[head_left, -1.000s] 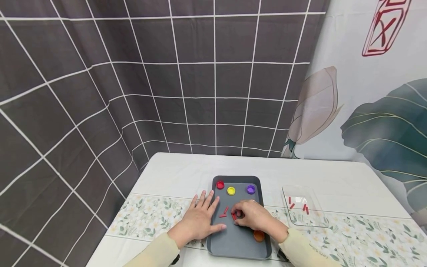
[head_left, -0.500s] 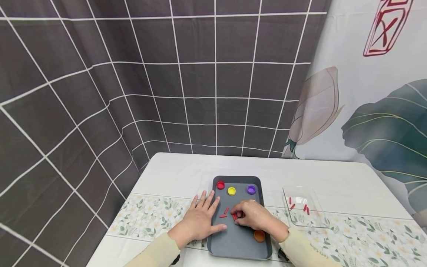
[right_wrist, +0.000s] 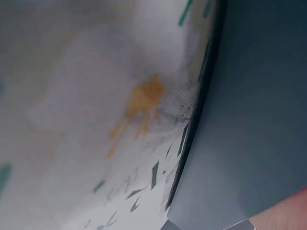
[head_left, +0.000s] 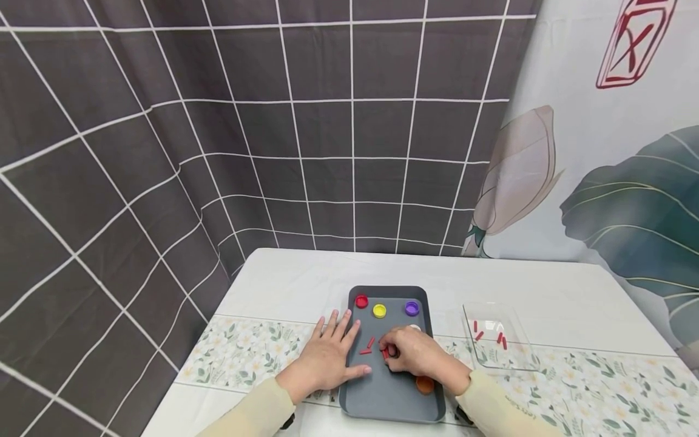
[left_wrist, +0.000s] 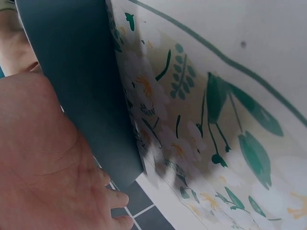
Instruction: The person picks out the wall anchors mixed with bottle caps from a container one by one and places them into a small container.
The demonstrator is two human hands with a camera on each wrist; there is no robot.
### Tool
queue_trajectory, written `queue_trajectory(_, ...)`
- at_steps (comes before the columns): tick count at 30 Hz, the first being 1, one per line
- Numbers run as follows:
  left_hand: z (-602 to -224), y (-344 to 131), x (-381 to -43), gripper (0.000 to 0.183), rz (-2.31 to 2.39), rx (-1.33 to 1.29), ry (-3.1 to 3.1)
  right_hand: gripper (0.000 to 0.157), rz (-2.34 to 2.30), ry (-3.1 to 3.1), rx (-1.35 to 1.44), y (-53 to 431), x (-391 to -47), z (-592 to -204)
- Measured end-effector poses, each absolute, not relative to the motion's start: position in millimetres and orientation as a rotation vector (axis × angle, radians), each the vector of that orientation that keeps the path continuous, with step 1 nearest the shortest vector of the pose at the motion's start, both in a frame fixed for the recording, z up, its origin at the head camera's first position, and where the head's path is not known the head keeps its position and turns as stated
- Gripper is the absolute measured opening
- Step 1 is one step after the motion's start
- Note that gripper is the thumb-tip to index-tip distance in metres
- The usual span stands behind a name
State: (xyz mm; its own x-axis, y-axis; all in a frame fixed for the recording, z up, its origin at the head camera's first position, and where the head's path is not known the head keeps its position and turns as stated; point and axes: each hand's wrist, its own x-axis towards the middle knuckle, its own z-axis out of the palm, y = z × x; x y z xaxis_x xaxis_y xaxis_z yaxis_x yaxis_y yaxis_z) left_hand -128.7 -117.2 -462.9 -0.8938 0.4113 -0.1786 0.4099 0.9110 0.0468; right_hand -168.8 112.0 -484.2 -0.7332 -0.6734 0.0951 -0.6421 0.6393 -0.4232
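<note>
My left hand (head_left: 323, 358) rests with spread, straight fingers over the left rim of a grey tray (head_left: 393, 403). In the left wrist view, its palm side (left_wrist: 43, 153) shows beside the tray's outer wall (left_wrist: 86, 96). My right hand (head_left: 412, 351) is low over the middle of the tray, thumb and fingers curled around a small red stick (head_left: 385, 353), which they partly hide. Just left of those fingertips, two more red sticks, one slanted (head_left: 371, 342) and one nearly level (head_left: 365, 352), lie on the tray. The right wrist view catches only a bit of skin.
Small round cups, red (head_left: 361, 301), yellow (head_left: 379, 311) and purple (head_left: 412, 309), stand at the tray's far end. A brown-orange cup (head_left: 425, 385) sits below my right wrist; a white one (head_left: 415, 328) is mostly hidden. Right of the tray, a clear container (head_left: 519, 366) holds several red sticks.
</note>
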Motion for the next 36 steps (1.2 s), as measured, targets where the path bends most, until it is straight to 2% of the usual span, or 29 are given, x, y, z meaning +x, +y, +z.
queue_trajectory(9,-464.5,-117.4,-130.4,0.095,-0.004,0.614,2.884,0.017,-0.822,2.776,-1.133,121.5,-164.3,-474.5)
queue_trajectory(20,-462.6,-117.6,-128.7,0.095,0.054,0.62,2.883,0.018,-1.24,2.784,-1.07,174.0,-158.9,-460.7)
queue_trajectory(36,-464.3,-118.2,-129.7,0.095,0.065,0.626,2.874,0.023,-1.259,3.095,-0.617,270.1,-140.9,-451.3)
